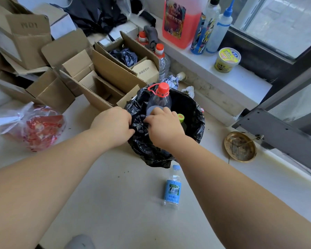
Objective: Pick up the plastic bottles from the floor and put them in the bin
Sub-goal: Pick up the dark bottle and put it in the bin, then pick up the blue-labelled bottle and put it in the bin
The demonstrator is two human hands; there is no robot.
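A bin [193, 114] lined with a black bag stands on the floor in the middle. A large clear bottle with a red cap [159, 100] lies tilted over the bin's near-left rim, its base toward me. My left hand [113, 124] grips the base from the left. My right hand [162, 126] grips the bottle's body from the right. Inside the bin, by my right hand, a green bottle cap [181, 117] shows. A small clear bottle with a blue label [172, 189] lies on the floor in front of the bin, under my right forearm.
Open cardboard boxes [101, 74] crowd the left and back. A red plastic bag [39, 128] lies at the left. A brass dish [240, 146] sits at the right by a metal frame. Two red-capped bottles [162, 60] stand behind the bin. A pink jug [180, 22] stands on the windowsill.
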